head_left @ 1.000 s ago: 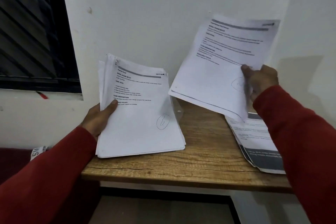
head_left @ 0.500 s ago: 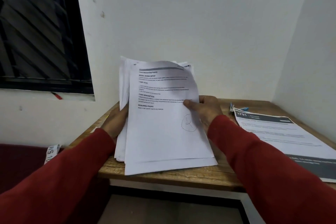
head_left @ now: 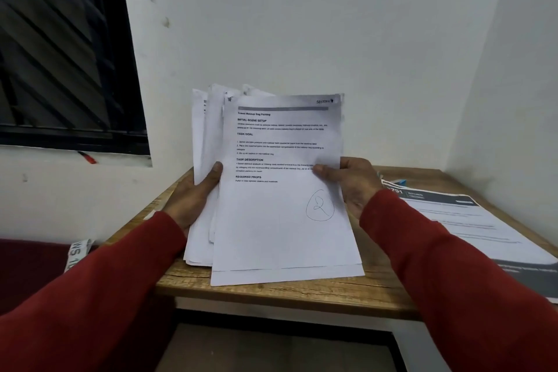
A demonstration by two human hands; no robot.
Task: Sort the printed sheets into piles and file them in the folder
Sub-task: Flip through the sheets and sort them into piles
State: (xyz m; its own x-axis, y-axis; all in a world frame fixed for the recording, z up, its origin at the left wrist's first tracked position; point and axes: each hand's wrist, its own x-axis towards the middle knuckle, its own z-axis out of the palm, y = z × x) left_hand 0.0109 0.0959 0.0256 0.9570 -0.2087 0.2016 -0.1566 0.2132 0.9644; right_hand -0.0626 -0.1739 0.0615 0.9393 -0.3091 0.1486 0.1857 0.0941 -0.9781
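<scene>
A thick stack of printed sheets [head_left: 280,220] stands tilted up over the wooden table [head_left: 302,290], its lower edge near the table's front. The top sheet carries black text and a hand-drawn circled "2" at its lower right. My left hand [head_left: 193,196] grips the stack's left edge, thumb on the front. My right hand [head_left: 353,184] holds the front sheets at their right edge, thumb pressed on the text. Behind the front sheets the stack is fanned unevenly. A pile of sheets with a dark header band [head_left: 471,232] lies flat on the table's right side.
White walls close the table in at the back and right. A dark window [head_left: 60,48] is at the left. A small blue object [head_left: 400,182] lies behind the right pile. A white printed strip [head_left: 77,254] lies on a dark red surface at lower left.
My right hand brought its sheets from the upper right back onto the front of the stack held by my left hand. Both hands now hold one stack, more upright.
</scene>
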